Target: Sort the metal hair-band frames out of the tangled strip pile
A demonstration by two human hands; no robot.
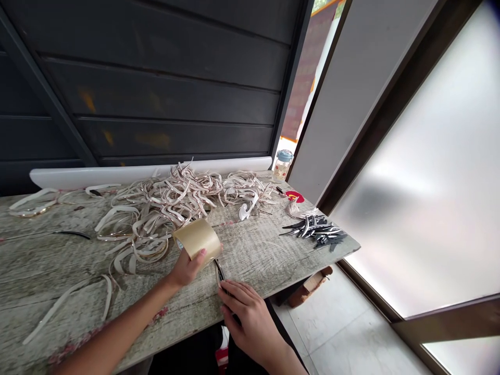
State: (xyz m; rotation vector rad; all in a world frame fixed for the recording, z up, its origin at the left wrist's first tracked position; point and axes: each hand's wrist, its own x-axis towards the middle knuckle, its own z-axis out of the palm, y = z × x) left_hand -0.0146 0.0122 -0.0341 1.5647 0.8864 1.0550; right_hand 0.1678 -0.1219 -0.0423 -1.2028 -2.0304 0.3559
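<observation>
Tape roll (203,239): over the table (258,271), in the left hand (189,268); long axis left to right, hollow end facing left.
Left grip: thumb on the near side, other fingers mostly hidden behind the roll.
Dark strip (219,270): runs from beneath the right hand (248,315) away toward the roll, near end covered.
Right grip: fingers close together over the strip; cannot tell whether they pinch it.
Pale strips (187,192): tangled beyond, single ends hard to trace.
Black pieces (316,229): heaped near the right corner.
</observation>
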